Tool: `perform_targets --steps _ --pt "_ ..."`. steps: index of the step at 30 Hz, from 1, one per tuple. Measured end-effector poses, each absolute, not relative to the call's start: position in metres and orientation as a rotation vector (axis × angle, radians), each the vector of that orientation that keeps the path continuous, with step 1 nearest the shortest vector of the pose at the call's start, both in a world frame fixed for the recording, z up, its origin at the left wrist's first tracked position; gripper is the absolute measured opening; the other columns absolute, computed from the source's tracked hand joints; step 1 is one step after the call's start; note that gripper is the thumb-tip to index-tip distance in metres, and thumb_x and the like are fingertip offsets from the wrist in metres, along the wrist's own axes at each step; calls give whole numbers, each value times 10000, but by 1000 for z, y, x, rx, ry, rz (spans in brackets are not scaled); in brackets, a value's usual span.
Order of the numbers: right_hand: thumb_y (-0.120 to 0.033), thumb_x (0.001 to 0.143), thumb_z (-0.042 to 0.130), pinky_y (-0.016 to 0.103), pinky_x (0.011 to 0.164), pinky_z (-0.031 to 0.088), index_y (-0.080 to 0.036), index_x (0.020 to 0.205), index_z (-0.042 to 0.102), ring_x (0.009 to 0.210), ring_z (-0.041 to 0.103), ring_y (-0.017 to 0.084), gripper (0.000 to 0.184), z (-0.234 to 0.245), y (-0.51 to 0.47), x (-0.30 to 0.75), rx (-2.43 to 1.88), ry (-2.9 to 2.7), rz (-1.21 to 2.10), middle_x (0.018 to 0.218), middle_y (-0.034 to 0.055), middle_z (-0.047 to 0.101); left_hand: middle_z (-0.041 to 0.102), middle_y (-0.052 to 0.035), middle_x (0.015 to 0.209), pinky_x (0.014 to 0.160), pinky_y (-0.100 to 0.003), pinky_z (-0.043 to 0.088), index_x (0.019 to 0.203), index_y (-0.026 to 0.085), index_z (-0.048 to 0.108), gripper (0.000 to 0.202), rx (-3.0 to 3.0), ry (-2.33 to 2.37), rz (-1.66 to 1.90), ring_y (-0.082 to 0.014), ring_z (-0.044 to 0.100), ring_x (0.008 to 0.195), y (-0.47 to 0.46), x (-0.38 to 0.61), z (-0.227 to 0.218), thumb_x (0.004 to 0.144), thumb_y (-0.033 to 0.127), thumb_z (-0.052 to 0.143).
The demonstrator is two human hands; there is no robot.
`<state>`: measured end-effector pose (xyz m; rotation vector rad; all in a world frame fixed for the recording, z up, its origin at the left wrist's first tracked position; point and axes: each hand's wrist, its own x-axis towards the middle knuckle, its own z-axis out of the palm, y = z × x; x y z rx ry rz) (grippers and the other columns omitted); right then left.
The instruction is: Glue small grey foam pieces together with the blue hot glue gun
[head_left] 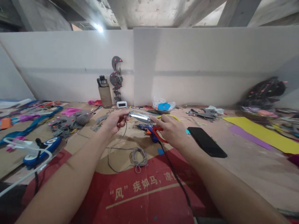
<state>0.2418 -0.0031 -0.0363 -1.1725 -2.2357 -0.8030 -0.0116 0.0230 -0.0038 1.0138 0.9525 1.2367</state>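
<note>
My left hand [116,121] is pinched closed on a thin grey cord, which hangs from the fingertips and runs down to a loose coil [139,158] on the cardboard. In my right hand [171,129] is a pair of scissors [140,117] with red and yellow handles. The shiny blades point left and reach close to my left fingertips; whether they touch the cord cannot be made out. Below the scissors lies a blue tool [154,136], partly hidden by my right hand, with a black cable trailing toward me.
A black phone [206,141] lies to the right, near yellow sheets [263,132]. A bottle [105,92] and a bowl [165,110] stand at the back wall. On the left are grey pieces with pink pins [70,122] and a blue power strip [43,152].
</note>
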Motion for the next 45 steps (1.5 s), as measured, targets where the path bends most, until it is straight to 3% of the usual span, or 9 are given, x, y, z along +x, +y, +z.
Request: perform_targets --steps 12,20,31,41,45 --pt "-124 823 465 282 590 266 -370 1312 435 756 499 170 548 -41 -2 242 -1201 -2222 -811 942 28 595 541 11 491 277 -126 146 635 119 542 174 972 972 1182 0 311 282 21 -11 -4 694 234 659" --pt "-249 845 500 271 603 301 -338 1316 439 790 502 182 483 -34 -7 239 -1155 -2209 -768 928 49 572 532 2 466 275 -121 140 617 117 539 158 949 962 1238 -2 311 282 18 -9 3 676 196 663" --pt "-116 798 488 273 608 303 -335 1311 452 796 518 176 559 -36 -2 242 -1151 -2245 -758 918 31 601 517 6 463 274 -117 134 635 113 553 139 969 960 1227 2 302 288 19 -10 1 688 192 655" --pt "-159 833 472 251 568 273 -340 1308 462 751 522 155 509 -39 -2 242 -1188 -2289 -666 926 34 630 546 3 502 285 -141 138 650 120 576 166 1028 1037 1221 -15 327 295 23 -14 -5 676 246 682" --pt "-196 809 525 240 586 297 -328 1294 495 764 540 150 503 -34 -4 243 -1104 -2411 -546 947 42 636 579 0 575 330 -148 184 657 116 636 158 1144 1187 1460 -28 405 395 25 -16 -5 654 248 722"
